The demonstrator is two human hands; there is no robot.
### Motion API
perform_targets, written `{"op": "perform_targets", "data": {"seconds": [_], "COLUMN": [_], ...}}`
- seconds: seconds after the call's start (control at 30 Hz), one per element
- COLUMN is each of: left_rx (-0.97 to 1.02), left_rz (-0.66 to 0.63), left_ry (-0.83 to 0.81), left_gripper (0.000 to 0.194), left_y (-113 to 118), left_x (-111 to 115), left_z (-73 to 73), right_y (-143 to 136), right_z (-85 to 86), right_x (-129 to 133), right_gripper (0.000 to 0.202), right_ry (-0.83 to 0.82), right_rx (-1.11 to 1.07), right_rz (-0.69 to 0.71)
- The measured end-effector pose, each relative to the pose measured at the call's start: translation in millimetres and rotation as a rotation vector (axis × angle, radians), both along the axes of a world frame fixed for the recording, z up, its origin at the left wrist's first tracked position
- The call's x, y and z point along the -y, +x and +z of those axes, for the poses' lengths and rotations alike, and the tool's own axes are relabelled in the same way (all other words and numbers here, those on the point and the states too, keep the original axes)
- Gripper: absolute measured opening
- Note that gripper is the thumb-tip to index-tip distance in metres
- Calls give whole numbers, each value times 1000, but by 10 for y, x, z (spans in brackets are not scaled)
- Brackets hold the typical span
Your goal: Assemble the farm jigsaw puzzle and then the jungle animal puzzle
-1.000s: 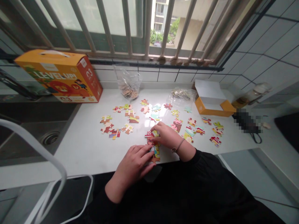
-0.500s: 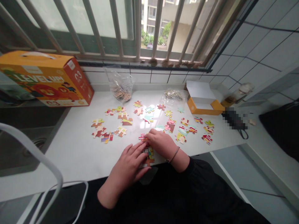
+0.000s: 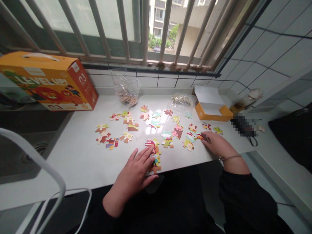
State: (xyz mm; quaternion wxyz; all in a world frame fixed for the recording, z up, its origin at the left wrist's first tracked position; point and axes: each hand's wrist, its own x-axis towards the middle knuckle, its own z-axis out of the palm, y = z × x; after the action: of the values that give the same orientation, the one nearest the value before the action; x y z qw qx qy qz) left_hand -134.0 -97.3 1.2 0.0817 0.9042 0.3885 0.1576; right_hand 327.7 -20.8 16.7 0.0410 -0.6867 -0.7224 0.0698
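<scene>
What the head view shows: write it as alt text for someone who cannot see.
A person's left hand lies on a joined jigsaw strip on a white counter, while the right hand is down among loose puzzle pieces farther right. Behind are an orange LEVEL UP! box, two clear bags and a small open box.

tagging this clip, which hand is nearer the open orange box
Right: the right hand is in front of the open orange box; the left hand farther left, on puzzle pieces.
</scene>
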Motion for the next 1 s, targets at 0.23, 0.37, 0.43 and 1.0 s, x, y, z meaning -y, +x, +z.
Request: {"op": "perform_targets", "data": {"seconds": [0.23,0.37,0.43,1.0], "left_rx": [-24,-17,-16,2], "left_rz": [-7,-1,-1,2], "left_ry": [10,17,13,4], "left_gripper": [64,64,64,59], "left_y": [-5,-6,-5,-12], "left_x": [-10,-5,-2,13], "left_z": [9,-6,-17,39], "right_y": [102,111,111,-1604], "right_z": [10,75,104,157], "right_x": [-8,19,37,-26], "right_gripper": [45,52,53,29], "right_ry": [5,29,62,167], "right_rx": [-97,-94,-92,-339], "right_rz": [-23,-61,-93,329]}}
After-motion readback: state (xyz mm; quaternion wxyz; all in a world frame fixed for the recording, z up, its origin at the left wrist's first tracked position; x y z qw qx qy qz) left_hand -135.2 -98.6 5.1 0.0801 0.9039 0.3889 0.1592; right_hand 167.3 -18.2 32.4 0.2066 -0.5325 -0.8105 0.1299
